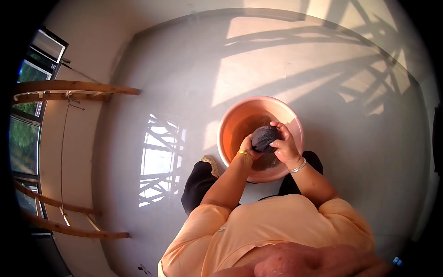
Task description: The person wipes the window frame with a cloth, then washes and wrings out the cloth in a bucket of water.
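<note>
A rounded, dark grey-black bundle, apparently wet cloth (265,137), is held between both hands over an orange-pink plastic basin (223,134). My left hand (248,146), with a yellow bangle at the wrist, grips the bundle's left side from below, its fingers partly hidden. From the right, my right hand (287,145), with a silver bangle at the wrist, has fingers and thumb curled over the bundle's edge. Murky water (269,162) with some froth shows inside the basin beneath the hands.
The basin stands on a smooth grey floor (194,92) between my legs, with a light patterned shoe (210,165) close to its left side. Wooden frames (83,87) jut from the windowed wall at left. Sunlight and shadows cross the floor.
</note>
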Action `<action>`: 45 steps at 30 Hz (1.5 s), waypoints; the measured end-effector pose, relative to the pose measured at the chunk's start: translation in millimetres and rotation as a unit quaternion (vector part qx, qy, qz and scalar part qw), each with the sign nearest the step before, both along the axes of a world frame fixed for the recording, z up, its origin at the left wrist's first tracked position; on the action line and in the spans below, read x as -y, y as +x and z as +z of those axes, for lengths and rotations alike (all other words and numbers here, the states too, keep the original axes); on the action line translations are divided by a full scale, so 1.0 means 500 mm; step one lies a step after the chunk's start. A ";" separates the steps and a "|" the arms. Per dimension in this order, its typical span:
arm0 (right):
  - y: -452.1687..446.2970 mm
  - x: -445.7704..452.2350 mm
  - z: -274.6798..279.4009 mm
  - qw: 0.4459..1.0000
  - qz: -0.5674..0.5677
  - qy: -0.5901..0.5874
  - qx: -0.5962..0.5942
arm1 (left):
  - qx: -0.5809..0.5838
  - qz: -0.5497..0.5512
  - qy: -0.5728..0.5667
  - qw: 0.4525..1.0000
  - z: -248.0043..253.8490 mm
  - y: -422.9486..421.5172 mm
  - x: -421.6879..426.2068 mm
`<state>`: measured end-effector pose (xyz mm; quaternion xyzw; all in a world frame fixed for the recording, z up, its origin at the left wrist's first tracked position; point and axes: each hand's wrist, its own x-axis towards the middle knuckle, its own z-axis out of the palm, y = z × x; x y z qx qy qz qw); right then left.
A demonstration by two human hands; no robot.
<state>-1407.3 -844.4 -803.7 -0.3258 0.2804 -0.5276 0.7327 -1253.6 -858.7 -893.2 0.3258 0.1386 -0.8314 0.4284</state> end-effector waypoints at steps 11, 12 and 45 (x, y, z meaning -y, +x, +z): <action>-0.021 0.062 -0.178 0.986 -0.084 0.135 0.046 | -0.037 0.095 -0.009 0.995 0.093 -0.048 -0.002; -0.019 0.060 -0.167 0.984 -0.063 0.152 0.065 | -0.042 0.089 -0.033 0.995 0.090 -0.051 -0.004; 0.009 0.089 -0.341 0.905 0.127 0.011 -0.405 | 0.663 -0.507 -0.255 0.489 0.035 -0.002 -0.075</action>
